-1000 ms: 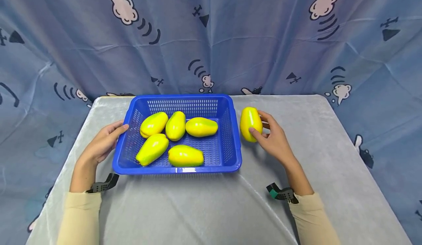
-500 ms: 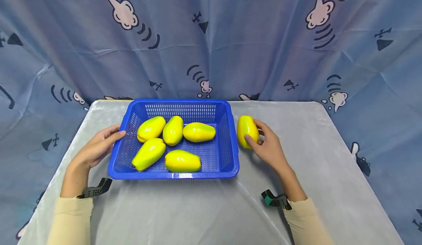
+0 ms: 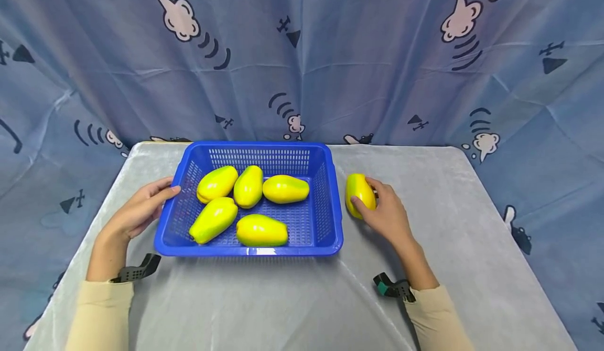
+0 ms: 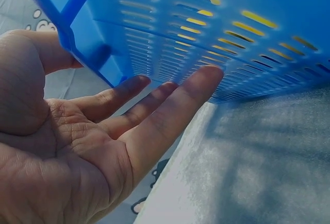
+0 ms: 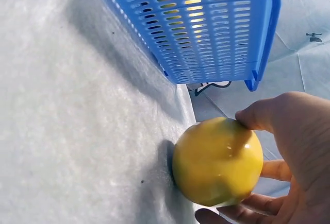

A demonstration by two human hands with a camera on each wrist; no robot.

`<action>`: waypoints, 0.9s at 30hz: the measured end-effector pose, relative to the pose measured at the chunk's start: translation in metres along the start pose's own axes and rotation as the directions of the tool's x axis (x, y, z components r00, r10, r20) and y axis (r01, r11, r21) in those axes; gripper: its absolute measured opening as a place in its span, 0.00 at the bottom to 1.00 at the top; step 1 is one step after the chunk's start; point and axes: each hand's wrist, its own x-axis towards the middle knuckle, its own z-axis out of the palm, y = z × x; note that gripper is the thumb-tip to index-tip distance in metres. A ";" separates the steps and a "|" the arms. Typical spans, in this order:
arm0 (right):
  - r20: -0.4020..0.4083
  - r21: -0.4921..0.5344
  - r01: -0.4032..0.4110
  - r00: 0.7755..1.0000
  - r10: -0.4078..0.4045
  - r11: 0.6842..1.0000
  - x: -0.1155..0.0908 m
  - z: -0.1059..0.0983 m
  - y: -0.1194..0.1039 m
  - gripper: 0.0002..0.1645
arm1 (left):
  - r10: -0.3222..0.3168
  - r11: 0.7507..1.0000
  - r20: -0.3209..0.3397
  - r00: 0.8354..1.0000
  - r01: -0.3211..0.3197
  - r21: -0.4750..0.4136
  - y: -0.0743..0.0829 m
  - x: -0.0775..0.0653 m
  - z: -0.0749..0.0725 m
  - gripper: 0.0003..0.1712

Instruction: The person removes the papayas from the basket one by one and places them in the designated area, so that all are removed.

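Note:
A blue perforated plastic basket (image 3: 325,248) stands on the grey cloth. Inside it lie several yellow-green papayas (image 3: 261,230). My left hand (image 3: 143,206) holds the basket's left side, thumb over the rim; in the left wrist view its fingers (image 4: 160,126) reach along the slotted outer wall. Just right of the basket, my right hand (image 3: 384,212) grips another papaya (image 3: 357,188) between thumb and fingers. The right wrist view has this papaya (image 5: 214,162) end-on, close over the cloth with its shadow right beside it.
The grey cloth-covered table (image 3: 472,235) extends in front and to the right. A blue patterned curtain (image 3: 302,57) hangs along the table's back edge. The basket's right wall (image 5: 206,28) rises near the right hand's papaya.
My right hand and its papaya have moved down and slightly right, away from the basket. The head view has shifted a little. The left hand keeps its place on the basket.

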 end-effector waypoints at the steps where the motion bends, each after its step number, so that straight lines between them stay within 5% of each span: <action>1: 0.004 -0.003 -0.005 1.000 0.005 1.000 0.000 0.000 0.000 0.42 | 0.000 1.000 -0.001 1.000 0.000 -0.004 0.000 0.000 0.000 0.31; 27: 0.030 -0.047 -0.095 0.995 0.096 0.994 -0.001 -0.001 -0.004 0.47 | -0.026 0.999 0.000 1.000 0.026 -0.020 0.001 0.001 0.000 0.39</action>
